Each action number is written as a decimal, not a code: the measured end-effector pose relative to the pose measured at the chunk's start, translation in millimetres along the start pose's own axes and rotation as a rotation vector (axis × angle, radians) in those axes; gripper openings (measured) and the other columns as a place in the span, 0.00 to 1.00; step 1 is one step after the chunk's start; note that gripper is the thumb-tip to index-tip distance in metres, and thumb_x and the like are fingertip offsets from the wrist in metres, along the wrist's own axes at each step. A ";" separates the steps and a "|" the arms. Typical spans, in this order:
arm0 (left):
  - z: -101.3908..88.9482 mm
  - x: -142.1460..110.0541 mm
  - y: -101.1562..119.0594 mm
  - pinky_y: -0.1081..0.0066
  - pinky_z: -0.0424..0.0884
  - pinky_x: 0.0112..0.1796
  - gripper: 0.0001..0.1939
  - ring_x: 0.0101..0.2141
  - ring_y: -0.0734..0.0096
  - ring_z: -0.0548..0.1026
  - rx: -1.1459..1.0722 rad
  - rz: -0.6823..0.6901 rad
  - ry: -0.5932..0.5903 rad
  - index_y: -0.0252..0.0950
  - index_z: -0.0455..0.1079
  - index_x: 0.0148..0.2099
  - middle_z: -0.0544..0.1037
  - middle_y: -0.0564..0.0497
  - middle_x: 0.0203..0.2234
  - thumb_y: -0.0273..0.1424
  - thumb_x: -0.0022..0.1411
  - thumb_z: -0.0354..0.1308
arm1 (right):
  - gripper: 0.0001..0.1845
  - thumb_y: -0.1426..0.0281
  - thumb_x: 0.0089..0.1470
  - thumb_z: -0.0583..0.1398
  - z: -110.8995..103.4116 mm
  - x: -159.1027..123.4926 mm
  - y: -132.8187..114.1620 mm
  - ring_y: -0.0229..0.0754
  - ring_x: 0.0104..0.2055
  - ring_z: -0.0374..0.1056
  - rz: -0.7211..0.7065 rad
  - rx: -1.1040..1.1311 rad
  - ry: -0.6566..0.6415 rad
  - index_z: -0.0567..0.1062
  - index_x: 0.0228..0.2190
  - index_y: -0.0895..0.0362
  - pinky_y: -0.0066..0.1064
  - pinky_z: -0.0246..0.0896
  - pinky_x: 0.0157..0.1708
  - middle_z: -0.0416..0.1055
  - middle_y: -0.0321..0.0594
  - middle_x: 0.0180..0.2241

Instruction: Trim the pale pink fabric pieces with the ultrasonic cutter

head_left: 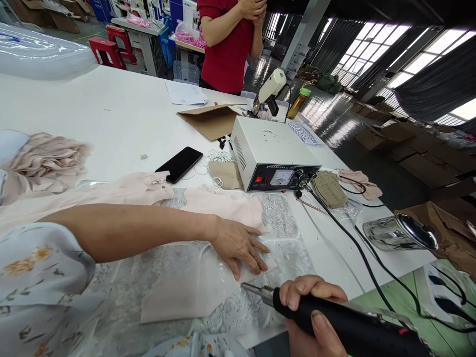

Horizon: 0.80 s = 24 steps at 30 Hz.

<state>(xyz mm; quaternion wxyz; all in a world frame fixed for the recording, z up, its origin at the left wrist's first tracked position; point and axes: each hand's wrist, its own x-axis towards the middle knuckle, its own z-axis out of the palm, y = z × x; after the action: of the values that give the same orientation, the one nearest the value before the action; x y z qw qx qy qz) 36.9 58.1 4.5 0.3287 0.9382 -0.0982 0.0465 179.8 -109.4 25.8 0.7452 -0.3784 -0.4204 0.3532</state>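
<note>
My left hand [240, 245] lies flat with fingers spread, pressing on a pale pink fabric piece [171, 295]. What looks like a translucent template [213, 275] lies over part of that fabric. My right hand [323, 329] is wrapped round a black handheld tool [360, 325] with a pointed metal tip. The tip is by the fabric's edge, close to my left fingertips; whether it touches cannot be made out. Underneath is a grey mottled mat [122, 282]. Another pink fabric piece [223, 203] lies just beyond my left hand. The tool's cable leads towards a white control box [275, 144].
A black phone [180, 164], flat cardboard [211, 121] and a metal canister [397, 232] stand or lie on the white table [122, 114]. Crumpled fabric [48, 161] is piled left. Cables [364, 258] cross the right side. Opposite stands a person in red [225, 54].
</note>
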 end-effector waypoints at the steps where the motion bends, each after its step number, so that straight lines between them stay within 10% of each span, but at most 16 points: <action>1: 0.5 -0.2 0.0 0.64 0.43 0.65 0.15 0.61 0.61 0.64 -0.009 0.000 0.016 0.52 0.78 0.40 0.76 0.61 0.52 0.29 0.51 0.71 | 0.04 0.68 0.53 0.59 0.6 0.1 0.3 0.35 0.23 0.64 0.008 -0.006 0.002 0.69 0.32 0.54 0.31 0.64 0.22 0.65 0.34 0.29; 8: 3.2 -0.3 2.2 0.69 0.55 0.62 0.13 0.58 0.67 0.69 -0.034 -0.034 0.110 0.57 0.78 0.37 0.78 0.68 0.47 0.32 0.51 0.71 | 0.04 0.68 0.52 0.60 -1.9 2.0 -0.4 0.35 0.22 0.64 0.007 0.013 -0.002 0.69 0.32 0.54 0.32 0.64 0.22 0.66 0.34 0.28; 17: -10.2 -3.1 31.4 0.64 0.63 0.58 0.13 0.56 0.59 0.70 0.136 -0.122 0.085 0.46 0.77 0.45 0.76 0.54 0.52 0.29 0.57 0.64 | 0.05 0.71 0.46 0.57 -30.9 9.5 -13.8 0.35 0.22 0.61 -0.050 0.020 0.294 0.69 0.30 0.55 0.32 0.60 0.22 0.64 0.34 0.26; 24: 40.0 -24.5 89.4 0.62 0.72 0.34 0.12 0.34 0.57 0.75 0.455 -0.457 0.198 0.31 0.72 0.48 0.77 0.42 0.35 0.31 0.65 0.56 | 0.08 0.71 0.47 0.58 -32.2 22.8 10.0 0.36 0.22 0.64 -0.156 0.050 0.255 0.71 0.33 0.54 0.35 0.63 0.24 0.68 0.35 0.29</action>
<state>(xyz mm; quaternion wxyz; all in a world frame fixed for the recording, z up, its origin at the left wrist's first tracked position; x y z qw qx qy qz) -5.4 -31.5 23.9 0.1205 0.9762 0.1599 0.0832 215.6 -94.1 13.7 0.8269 -0.3677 -0.3414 0.2539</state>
